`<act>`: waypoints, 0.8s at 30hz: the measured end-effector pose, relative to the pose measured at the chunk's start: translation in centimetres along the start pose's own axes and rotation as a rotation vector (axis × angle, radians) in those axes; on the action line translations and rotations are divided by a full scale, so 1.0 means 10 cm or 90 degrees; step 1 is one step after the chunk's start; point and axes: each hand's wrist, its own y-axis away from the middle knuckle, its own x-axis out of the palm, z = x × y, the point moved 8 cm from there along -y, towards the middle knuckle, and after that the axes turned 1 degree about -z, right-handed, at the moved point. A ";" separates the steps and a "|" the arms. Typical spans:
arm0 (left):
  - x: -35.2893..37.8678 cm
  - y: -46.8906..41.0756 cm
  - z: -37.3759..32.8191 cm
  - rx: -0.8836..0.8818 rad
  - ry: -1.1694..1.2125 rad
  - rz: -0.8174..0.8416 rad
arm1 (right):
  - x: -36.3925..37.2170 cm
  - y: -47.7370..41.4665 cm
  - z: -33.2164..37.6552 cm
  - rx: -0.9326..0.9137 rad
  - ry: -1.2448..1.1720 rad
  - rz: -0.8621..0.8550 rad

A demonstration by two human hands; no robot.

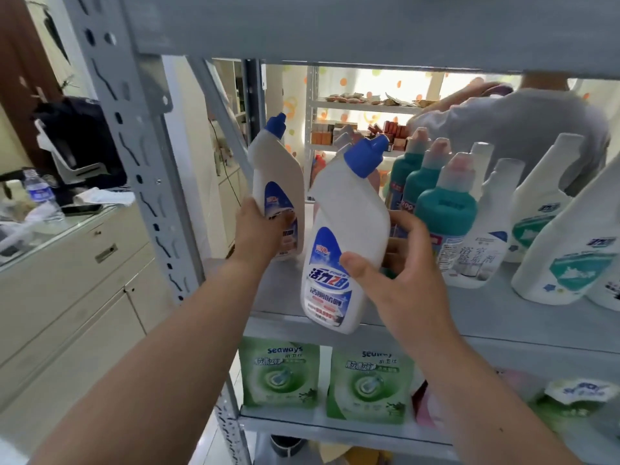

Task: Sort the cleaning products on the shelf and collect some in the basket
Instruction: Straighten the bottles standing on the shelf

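Two white toilet-cleaner bottles with blue angled caps are at the left end of the grey metal shelf (503,317). My left hand (260,229) grips the rear bottle (276,172), which stands upright on the shelf. My right hand (399,263) holds the nearer bottle (339,236), tilted, with its base at the shelf's front edge. To the right stand several teal bottles (443,209) with pale caps and several white bottles (536,203) with teal labels. No basket is in view.
Green refill pouches (280,377) stand on the shelf below, with a pink pack beside them. The shelf's perforated post (134,146) rises at left. A cabinet (67,270) with clutter is further left. Another person in grey (523,129) works behind the shelf.
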 end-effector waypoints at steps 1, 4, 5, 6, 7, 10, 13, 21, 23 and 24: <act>-0.11 0.14 0.00 0.005 0.003 -0.001 | 0.01 0.02 0.01 0.002 0.006 -0.004; -0.46 0.57 0.00 0.020 0.000 0.010 | 0.07 0.09 0.02 0.005 0.018 -0.014; -0.58 0.70 0.00 0.031 -0.005 0.017 | 0.09 0.11 0.03 0.005 0.025 -0.020; -0.70 0.83 -0.02 0.042 -0.010 0.024 | 0.11 0.12 0.04 0.004 0.030 -0.026; -0.81 0.95 -0.04 0.051 -0.011 0.030 | 0.13 0.12 0.05 0.004 0.034 -0.031; -1.09 1.22 -0.09 0.073 -0.017 0.063 | 0.25 0.11 0.09 -0.001 0.060 -0.033; -1.30 1.39 -0.07 0.075 -0.015 0.104 | 0.41 0.08 0.11 -0.009 0.107 -0.034; -1.43 1.61 0.28 0.026 -0.006 0.218 | 0.75 -0.19 0.22 -0.017 0.257 0.038; -1.38 1.65 0.40 0.001 0.003 0.266 | 0.81 -0.27 0.36 -0.051 0.273 0.063; -1.36 1.66 0.45 -0.006 0.001 0.283 | 0.83 -0.32 0.45 -0.075 0.269 0.073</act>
